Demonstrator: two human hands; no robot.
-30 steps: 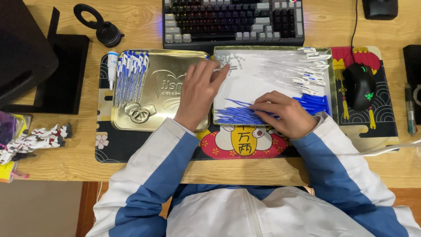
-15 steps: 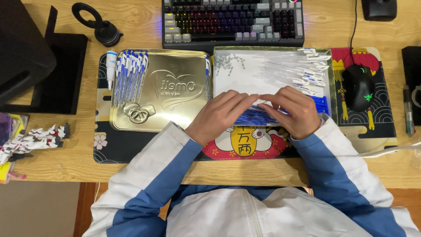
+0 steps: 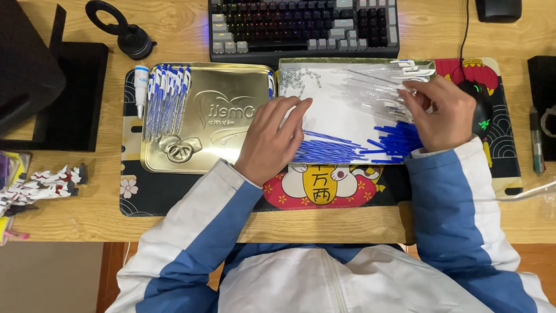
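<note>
a shallow white tray [image 3: 341, 116] lies on the desk mat [image 3: 174, 200] in front of the keyboard [image 3: 301, 26], holding blue pen refills [image 3: 347, 148] along its near edge and clear pen barrels [image 3: 370, 87] toward its far right corner. the left hand [image 3: 272, 139] rests flat on the tray's near left corner, fingers spread and loose, gripping nothing – its fingertips touch the refills. the right hand [image 3: 443, 113] sits at the tray's right edge, fingers curled over the clear barrels; whether it pinches one i cannot tell. just left of the tray a gold tin lid [image 3: 214, 119] carries a row of assembled blue-and-white pens [image 3: 165, 98] along its left side. a mouse [image 3: 483, 116] lies beside the right hand – near the mat's right edge
</note>
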